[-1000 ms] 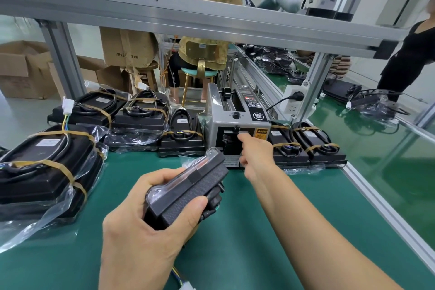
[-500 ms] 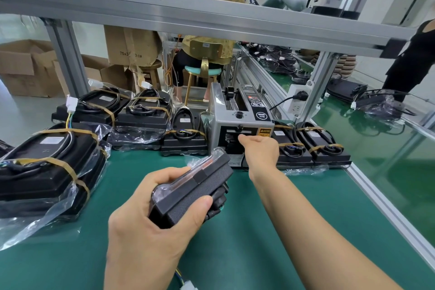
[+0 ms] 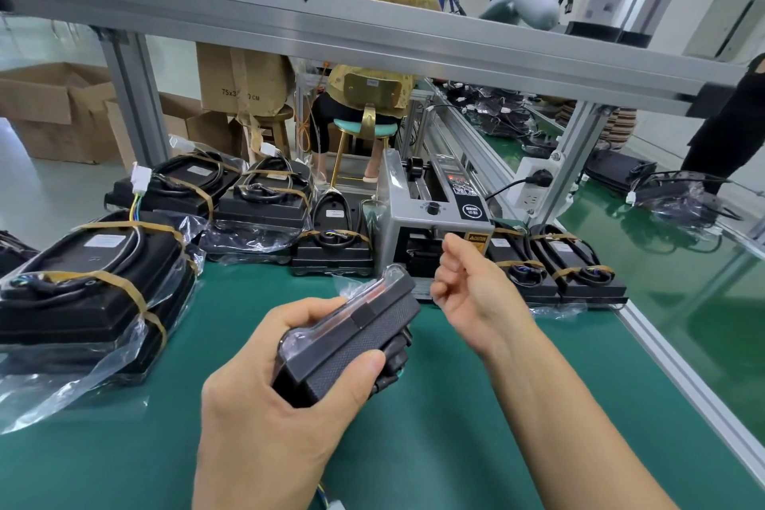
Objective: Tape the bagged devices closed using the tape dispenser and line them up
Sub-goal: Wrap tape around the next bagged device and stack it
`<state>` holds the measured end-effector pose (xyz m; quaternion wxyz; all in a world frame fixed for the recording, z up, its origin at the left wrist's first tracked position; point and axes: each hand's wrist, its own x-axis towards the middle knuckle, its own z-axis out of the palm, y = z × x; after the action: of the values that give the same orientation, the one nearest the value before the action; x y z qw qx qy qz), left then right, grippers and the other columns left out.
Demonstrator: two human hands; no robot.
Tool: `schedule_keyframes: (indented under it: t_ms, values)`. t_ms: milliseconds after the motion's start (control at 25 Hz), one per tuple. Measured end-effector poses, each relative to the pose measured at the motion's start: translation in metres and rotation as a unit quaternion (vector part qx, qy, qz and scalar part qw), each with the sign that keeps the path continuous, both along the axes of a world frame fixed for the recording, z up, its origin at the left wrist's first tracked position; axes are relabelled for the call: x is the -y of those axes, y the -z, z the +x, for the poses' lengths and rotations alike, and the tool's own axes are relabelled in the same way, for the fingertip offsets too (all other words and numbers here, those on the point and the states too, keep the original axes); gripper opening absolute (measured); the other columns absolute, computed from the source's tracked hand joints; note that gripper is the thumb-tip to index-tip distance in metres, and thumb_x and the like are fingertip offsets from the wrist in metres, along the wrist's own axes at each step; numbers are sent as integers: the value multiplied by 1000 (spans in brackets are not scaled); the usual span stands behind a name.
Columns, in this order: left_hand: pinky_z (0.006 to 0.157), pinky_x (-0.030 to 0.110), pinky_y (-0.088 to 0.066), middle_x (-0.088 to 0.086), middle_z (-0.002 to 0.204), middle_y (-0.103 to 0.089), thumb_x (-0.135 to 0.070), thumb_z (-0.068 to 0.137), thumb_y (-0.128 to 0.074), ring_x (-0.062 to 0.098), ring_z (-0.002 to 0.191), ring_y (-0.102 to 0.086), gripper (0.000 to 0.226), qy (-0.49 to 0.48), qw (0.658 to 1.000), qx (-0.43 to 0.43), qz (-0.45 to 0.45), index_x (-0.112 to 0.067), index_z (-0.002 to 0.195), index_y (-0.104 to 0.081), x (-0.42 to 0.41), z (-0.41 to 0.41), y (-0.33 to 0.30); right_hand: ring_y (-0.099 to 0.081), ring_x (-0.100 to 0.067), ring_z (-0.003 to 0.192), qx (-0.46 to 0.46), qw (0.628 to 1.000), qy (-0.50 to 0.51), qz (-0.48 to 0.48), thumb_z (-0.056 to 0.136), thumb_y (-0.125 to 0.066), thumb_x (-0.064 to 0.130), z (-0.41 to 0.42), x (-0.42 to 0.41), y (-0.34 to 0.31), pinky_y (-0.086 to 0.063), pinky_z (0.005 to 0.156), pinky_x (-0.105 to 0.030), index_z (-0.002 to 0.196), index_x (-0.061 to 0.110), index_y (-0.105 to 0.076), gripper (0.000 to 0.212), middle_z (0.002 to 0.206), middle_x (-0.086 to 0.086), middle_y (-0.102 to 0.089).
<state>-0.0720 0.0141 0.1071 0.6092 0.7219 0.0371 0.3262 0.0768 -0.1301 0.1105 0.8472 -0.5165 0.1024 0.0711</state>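
bright, even light (source unseen) | soft shadows | edges bowed | far background perhaps slightly soft

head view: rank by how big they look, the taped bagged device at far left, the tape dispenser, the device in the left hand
1. Taped bagged device at far left, though it lies near the camera.
2 and 3. Tape dispenser and device in the left hand look alike; the held device is nearer, so I won't rank them.
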Motion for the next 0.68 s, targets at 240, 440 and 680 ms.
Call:
schedule_keyframes:
  t_ms: [240,440,680]
  values:
    - [62,11,-52,-23,80,-69,-53,48,-71,0,68,-66,47,1,1000,-13,3,-41,93,-66,6,1,2,-58,5,101,175,954,-180,-162,71,-71,30,-81,3,-38,-35,90,-24,71,23,-75,8,104,16,-69]
    - [67,26,-58,-18,86,-70,-50,53,-73,4,74,-67,44,4,1000,-21,17,-40,95,-65,8,-3,3,-44,17,120,202,939,-191,-201,79,-75,16,-101,-2,-39,-31,105,-25,61,18,-71,18,132,10,-58]
    - [72,36,-59,-17,84,-70,-50,52,-73,5,71,-67,44,1,999,-29,12,-42,95,-66,10,-4,4,-44,14,122,197,940,-177,-217,78,-69,10,-102,-4,-38,-31,110,-30,63,15,-71,16,133,0,-57]
